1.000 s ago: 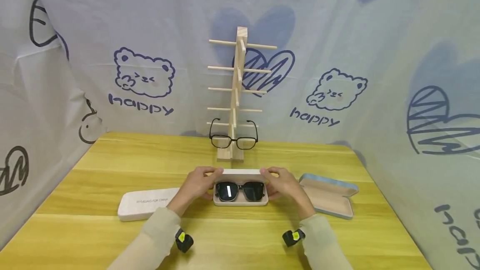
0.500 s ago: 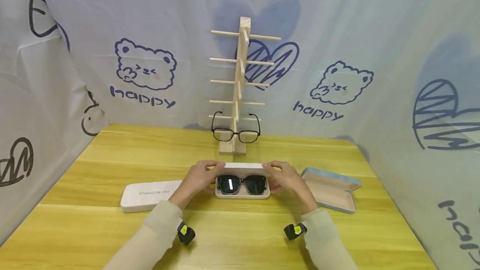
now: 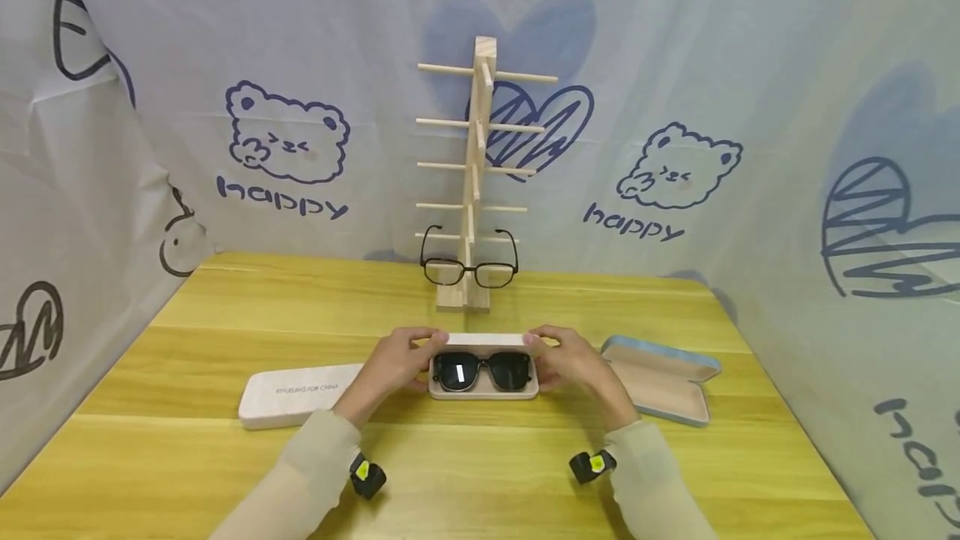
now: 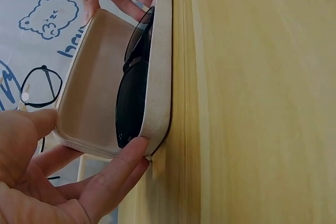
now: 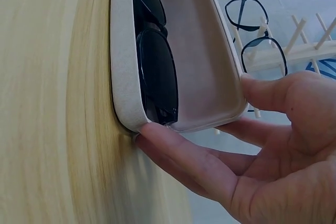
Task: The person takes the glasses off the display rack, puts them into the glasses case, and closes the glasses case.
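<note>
An open white glasses case (image 3: 483, 395) stands on the table in front of me, its lid raised at the back. Dark sunglasses (image 3: 508, 371) lie folded inside, lenses toward me. My left hand (image 3: 401, 361) grips the case's left end, thumb at the lid's edge and fingertips low on the base, as the left wrist view shows. At the other end my right hand (image 3: 572, 363) holds it the same way, thumb on the lid (image 5: 202, 51) and fingers at the base corner.
A wooden rack (image 3: 474, 182) with pegs stands behind, black-framed glasses (image 3: 469, 275) on its lowest peg. To the left lies a closed white case (image 3: 292, 397); to the right, an open blue case (image 3: 663, 382). Printed cloth hangs around the wooden table (image 3: 480, 473).
The head view has shifted slightly. Both hands keep their hold on the white case, and the lid stays raised with the sunglasses inside.
</note>
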A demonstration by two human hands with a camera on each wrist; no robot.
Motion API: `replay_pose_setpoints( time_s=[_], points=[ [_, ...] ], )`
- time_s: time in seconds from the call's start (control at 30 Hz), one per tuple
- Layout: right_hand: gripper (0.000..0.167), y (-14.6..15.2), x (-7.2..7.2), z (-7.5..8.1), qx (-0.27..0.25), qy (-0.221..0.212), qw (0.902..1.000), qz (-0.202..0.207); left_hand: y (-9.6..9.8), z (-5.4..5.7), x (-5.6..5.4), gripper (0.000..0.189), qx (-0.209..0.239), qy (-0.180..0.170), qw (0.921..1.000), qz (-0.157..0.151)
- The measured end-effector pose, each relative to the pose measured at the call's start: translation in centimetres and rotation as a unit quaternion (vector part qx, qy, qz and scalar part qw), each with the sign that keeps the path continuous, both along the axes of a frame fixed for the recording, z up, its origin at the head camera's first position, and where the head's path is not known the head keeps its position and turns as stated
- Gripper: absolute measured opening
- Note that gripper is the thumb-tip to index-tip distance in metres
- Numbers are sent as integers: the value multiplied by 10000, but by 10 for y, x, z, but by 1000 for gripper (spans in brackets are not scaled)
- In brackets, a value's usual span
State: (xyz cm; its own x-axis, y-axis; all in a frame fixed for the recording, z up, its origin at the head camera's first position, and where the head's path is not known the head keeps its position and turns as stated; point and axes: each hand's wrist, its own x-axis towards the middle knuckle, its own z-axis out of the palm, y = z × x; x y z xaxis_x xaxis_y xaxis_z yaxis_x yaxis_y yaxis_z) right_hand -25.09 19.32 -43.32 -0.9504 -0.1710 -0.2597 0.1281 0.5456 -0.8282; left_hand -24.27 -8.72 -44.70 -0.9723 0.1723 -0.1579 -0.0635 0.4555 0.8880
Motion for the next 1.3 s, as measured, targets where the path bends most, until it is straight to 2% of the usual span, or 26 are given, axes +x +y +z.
replay_pose_setpoints(
  time_s=[0.27, 0.5, 0.8, 1.07, 1.3],
  points=[
    [38, 1, 5, 2, -129, -7, 9998, 175, -2, 1, 8, 48, 77, 43, 9999, -128],
    [37, 5, 6, 0, -371, 17, 9982, 466, -3, -1, 11, 44, 58, 97, 9998, -148],
    [31, 7, 8, 0, -307, -37, 9991, 297, -3, -3, 11, 39, -3, 249, 9995, -203],
    [33, 8, 9, -2, -300, -20, 9987, 401, -6, -3, 13, 38, -55, 435, 9985, -319],
    [34, 10, 10, -3, -333, 25, 9984, 446, -5, -5, 14, 35, -137, 560, 9980, -248]
  ],
)
